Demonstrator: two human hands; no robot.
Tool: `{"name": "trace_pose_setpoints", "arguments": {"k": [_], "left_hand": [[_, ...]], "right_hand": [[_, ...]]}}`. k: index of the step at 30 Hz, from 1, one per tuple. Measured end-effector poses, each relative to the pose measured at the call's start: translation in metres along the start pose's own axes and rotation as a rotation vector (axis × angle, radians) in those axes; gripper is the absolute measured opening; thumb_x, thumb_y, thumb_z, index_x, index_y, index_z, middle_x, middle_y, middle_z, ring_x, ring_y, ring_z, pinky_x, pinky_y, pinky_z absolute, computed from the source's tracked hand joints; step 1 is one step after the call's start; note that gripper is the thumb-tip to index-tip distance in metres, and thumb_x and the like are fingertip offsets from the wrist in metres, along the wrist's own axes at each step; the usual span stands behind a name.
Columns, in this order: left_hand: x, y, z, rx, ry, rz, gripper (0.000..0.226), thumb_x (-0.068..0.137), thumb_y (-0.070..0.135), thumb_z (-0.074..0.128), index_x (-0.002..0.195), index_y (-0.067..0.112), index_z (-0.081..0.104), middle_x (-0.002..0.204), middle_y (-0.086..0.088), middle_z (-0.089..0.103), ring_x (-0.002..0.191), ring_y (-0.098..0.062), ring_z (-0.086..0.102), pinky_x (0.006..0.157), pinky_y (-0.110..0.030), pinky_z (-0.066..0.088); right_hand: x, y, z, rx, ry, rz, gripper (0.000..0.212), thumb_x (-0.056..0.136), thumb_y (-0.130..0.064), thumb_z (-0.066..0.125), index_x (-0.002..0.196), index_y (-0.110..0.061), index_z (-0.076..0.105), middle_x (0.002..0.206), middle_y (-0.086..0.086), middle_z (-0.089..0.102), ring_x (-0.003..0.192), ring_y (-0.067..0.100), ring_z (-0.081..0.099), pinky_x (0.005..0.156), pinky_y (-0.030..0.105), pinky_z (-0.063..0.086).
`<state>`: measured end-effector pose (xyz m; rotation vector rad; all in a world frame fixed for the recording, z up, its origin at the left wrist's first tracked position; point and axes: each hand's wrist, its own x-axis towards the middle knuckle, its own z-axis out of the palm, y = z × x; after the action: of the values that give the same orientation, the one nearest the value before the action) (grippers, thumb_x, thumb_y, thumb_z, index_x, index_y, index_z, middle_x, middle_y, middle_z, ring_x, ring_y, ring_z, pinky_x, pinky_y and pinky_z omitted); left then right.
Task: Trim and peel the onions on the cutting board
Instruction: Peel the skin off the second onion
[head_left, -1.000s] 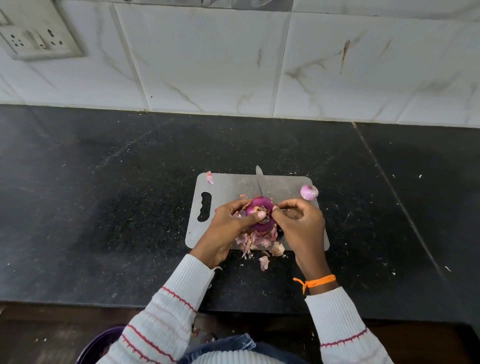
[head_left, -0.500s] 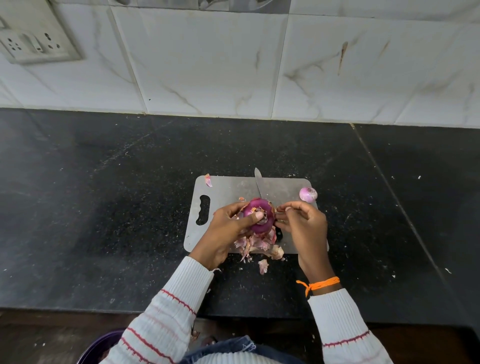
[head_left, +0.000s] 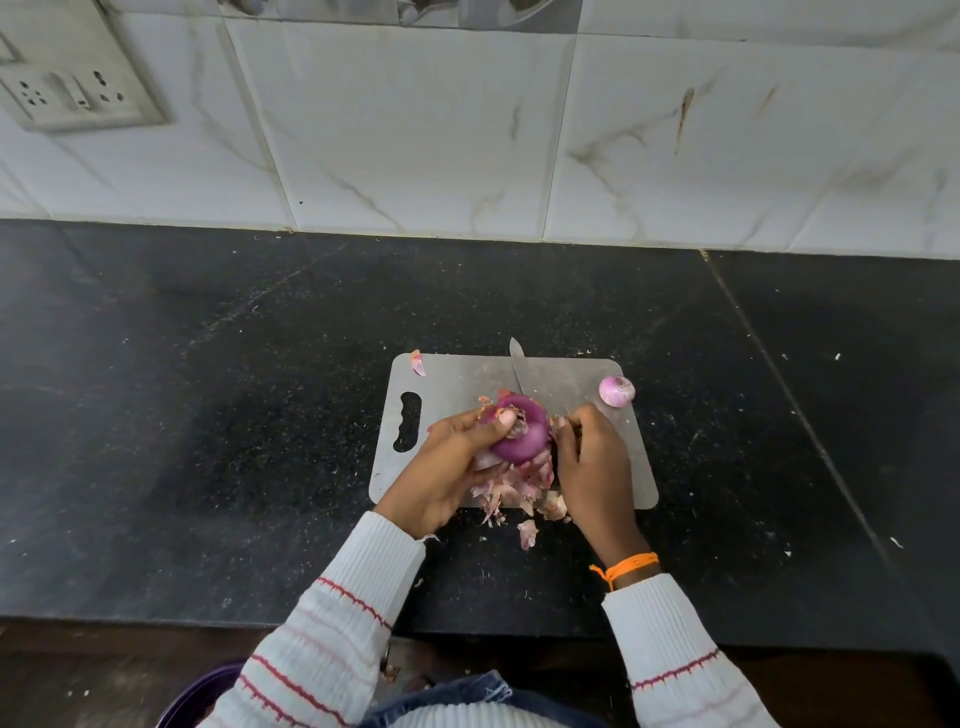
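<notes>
A purple onion (head_left: 524, 435) is held just above the grey cutting board (head_left: 457, 382), with my left hand (head_left: 451, 467) shut around it and the thumb on its cut top. My right hand (head_left: 592, 462) is beside the onion's right side, fingers pinched on a thin strip of skin at its edge. A knife (head_left: 521, 370) lies on the board behind the onion, its tip pointing away; its handle is hidden by my hands. A small peeled onion (head_left: 616, 390) rests at the board's far right corner. Loose onion skins (head_left: 511, 488) pile under my hands.
The board sits on a dark speckled counter (head_left: 208, 415) with a tiled wall (head_left: 415, 130) behind. One skin scrap (head_left: 417, 362) lies at the board's far left corner, another (head_left: 527, 533) on the counter near the front edge. A purple bowl rim (head_left: 192, 699) shows below the counter.
My right hand has pulled away to the right of the onion, drawing a strip of skin. The left hand has turned the onion slightly.
</notes>
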<state>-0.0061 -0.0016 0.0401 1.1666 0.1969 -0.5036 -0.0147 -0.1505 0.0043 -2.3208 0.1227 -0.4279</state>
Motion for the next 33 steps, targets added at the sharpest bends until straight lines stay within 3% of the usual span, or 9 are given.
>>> {"name": "trace_pose_setpoints", "arguments": {"k": [3, 6, 8, 11, 16, 20, 27, 31, 33], "left_hand": [[-0.001, 0.005, -0.003, -0.144, -0.057, -0.001, 0.038, 0.072, 0.019, 0.063, 0.108, 0.005, 0.061, 0.098, -0.011, 0.070, 0.089, -0.019, 0.066, 0.078, -0.032, 0.057], [-0.002, 0.003, -0.002, -0.174, -0.073, 0.000, 0.046, 0.074, 0.012, 0.061, 0.120, 0.006, 0.053, 0.114, -0.016, 0.062, 0.092, -0.025, 0.066, 0.072, -0.035, 0.059], [-0.002, 0.002, -0.001, -0.178, -0.080, 0.009, 0.042, 0.080, 0.005, 0.059, 0.122, 0.008, 0.052, 0.122, -0.019, 0.058, 0.095, -0.028, 0.065, 0.075, -0.040, 0.058], [-0.002, 0.001, 0.000, -0.125, -0.072, 0.064, 0.039, 0.083, -0.001, 0.057, 0.119, 0.010, 0.053, 0.127, -0.020, 0.055, 0.099, -0.029, 0.064, 0.078, -0.038, 0.057], [-0.003, -0.001, 0.003, -0.041, -0.034, 0.095, 0.037, 0.085, -0.005, 0.058, 0.119, 0.009, 0.054, 0.122, -0.017, 0.057, 0.095, -0.029, 0.065, 0.070, -0.033, 0.059], [-0.004, -0.003, 0.005, -0.004, -0.015, 0.110, 0.038, 0.084, -0.005, 0.060, 0.119, 0.008, 0.053, 0.117, -0.015, 0.061, 0.098, -0.028, 0.065, 0.078, -0.037, 0.058], [-0.004, -0.005, 0.005, 0.061, -0.019, 0.138, 0.038, 0.084, -0.005, 0.060, 0.118, 0.010, 0.054, 0.120, -0.016, 0.061, 0.104, -0.029, 0.064, 0.081, -0.036, 0.058], [-0.006, -0.006, 0.006, 0.103, -0.013, 0.153, 0.035, 0.085, -0.004, 0.060, 0.114, 0.013, 0.055, 0.120, -0.014, 0.059, 0.105, -0.030, 0.063, 0.066, -0.026, 0.058], [-0.006, -0.007, 0.006, 0.105, -0.013, 0.152, 0.034, 0.084, -0.004, 0.061, 0.112, 0.016, 0.056, 0.122, -0.013, 0.057, 0.108, -0.031, 0.061, 0.067, -0.026, 0.058]], "right_hand": [[0.001, 0.006, -0.001, -0.023, 0.013, -0.003, 0.012, 0.094, -0.013, 0.052, 0.082, -0.012, 0.051, 0.076, 0.001, 0.053, 0.069, 0.013, 0.048, 0.059, 0.027, 0.037], [0.002, 0.003, -0.003, 0.062, 0.022, -0.018, 0.007, 0.089, -0.004, 0.058, 0.087, -0.010, 0.060, 0.081, 0.000, 0.061, 0.075, 0.012, 0.057, 0.063, 0.026, 0.047], [0.002, -0.002, -0.008, 0.150, 0.022, -0.001, 0.017, 0.088, 0.003, 0.055, 0.092, -0.009, 0.066, 0.085, -0.003, 0.065, 0.080, 0.008, 0.061, 0.071, 0.016, 0.049], [0.001, -0.015, -0.017, 0.208, 0.065, 0.018, 0.026, 0.090, 0.005, 0.048, 0.093, -0.010, 0.070, 0.086, -0.007, 0.065, 0.082, 0.000, 0.058, 0.073, 0.003, 0.042], [-0.002, -0.035, -0.024, 0.376, 0.079, 0.101, 0.013, 0.088, -0.009, 0.059, 0.084, -0.019, 0.067, 0.077, -0.012, 0.066, 0.075, 0.001, 0.065, 0.066, 0.014, 0.052], [-0.003, -0.036, -0.024, 0.352, 0.085, 0.126, 0.009, 0.081, -0.013, 0.069, 0.079, -0.021, 0.066, 0.072, -0.013, 0.066, 0.070, 0.000, 0.065, 0.065, 0.018, 0.055], [-0.004, -0.037, -0.026, 0.336, 0.081, 0.138, 0.014, 0.075, -0.009, 0.072, 0.077, -0.021, 0.065, 0.068, -0.016, 0.063, 0.066, -0.006, 0.063, 0.060, 0.009, 0.050], [-0.004, -0.035, -0.026, 0.313, 0.085, 0.134, 0.014, 0.075, -0.004, 0.071, 0.076, -0.018, 0.067, 0.066, -0.016, 0.062, 0.062, -0.003, 0.063, 0.060, 0.010, 0.051], [-0.004, -0.031, -0.026, 0.298, 0.090, 0.129, 0.018, 0.077, -0.002, 0.068, 0.075, -0.019, 0.066, 0.066, -0.014, 0.062, 0.063, -0.003, 0.063, 0.063, 0.015, 0.054]]}}
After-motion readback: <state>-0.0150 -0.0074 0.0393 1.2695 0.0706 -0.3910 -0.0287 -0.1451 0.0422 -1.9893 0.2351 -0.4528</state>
